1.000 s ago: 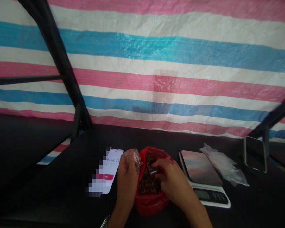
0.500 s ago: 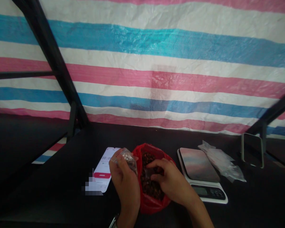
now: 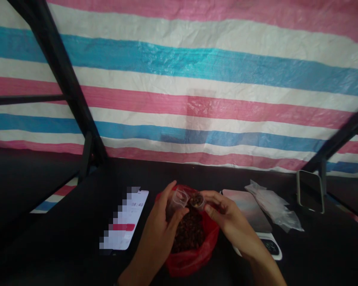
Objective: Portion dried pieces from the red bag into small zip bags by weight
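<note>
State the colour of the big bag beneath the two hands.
The bag is red, best seen in the head view.

The red bag is thin, crinkled plastic with a soft gloss; the brown pieces inside look rough and mostly matt. The small pouch is clear, shiny film, the little cup smooth, see-through plastic. The scale pairs a reflective, metal-looking plate with a smooth plastic-looking body. The striped sheet is wrinkled, glossy plastic; the desk looks matt.
</note>
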The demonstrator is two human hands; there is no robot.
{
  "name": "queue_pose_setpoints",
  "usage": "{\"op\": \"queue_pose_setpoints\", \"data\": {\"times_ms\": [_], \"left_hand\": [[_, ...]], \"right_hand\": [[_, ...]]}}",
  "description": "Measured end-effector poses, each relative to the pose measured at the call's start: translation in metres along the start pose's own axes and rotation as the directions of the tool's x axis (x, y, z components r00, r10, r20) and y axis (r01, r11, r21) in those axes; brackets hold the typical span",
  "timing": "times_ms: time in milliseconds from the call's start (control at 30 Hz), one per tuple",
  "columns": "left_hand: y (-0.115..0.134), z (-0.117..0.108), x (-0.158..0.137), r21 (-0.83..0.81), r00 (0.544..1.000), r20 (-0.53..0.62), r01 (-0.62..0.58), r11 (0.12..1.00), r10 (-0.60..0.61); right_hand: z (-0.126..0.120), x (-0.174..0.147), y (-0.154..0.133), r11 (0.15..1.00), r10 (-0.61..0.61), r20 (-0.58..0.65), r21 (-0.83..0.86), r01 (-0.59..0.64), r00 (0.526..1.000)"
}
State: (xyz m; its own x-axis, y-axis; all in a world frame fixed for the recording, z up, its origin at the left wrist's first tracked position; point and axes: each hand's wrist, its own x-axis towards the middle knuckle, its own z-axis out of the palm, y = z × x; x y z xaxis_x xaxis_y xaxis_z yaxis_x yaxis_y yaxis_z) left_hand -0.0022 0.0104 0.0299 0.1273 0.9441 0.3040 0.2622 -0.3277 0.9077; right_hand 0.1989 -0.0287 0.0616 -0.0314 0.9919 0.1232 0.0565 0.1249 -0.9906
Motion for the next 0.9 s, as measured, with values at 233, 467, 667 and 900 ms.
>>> {"op": "queue_pose_setpoints", "data": {"times_ms": [233,467,667,900], "left_hand": [[-0.004,0.001,-0.002,0.137,0.984,0.121,-0.144,0.98,0.128],[-0.003,0.005,0.0,0.092,0.985,0.14,-0.113,0.989,0.099],[-0.002,0.004,-0.001,0.006,0.996,0.084,-0.021,1.0,0.021],[0.0,0.001,0.001,-0.051,0.998,-0.053,0.019,0.998,-0.021]], "right_hand": [[0.013,-0.006,-0.023,0.926,-0.195,-0.103,-0.347,0.148,0.975],[0.024,-0.006,-0.03,0.703,-0.452,-0.017,-0.623,0.344,0.892],[0.018,-0.004,-0.024,0.722,-0.465,-0.167,-0.64,0.263,0.869],[0.018,-0.004,-0.012,0.712,-0.181,-0.14,-0.702,0.032,0.974]]}}
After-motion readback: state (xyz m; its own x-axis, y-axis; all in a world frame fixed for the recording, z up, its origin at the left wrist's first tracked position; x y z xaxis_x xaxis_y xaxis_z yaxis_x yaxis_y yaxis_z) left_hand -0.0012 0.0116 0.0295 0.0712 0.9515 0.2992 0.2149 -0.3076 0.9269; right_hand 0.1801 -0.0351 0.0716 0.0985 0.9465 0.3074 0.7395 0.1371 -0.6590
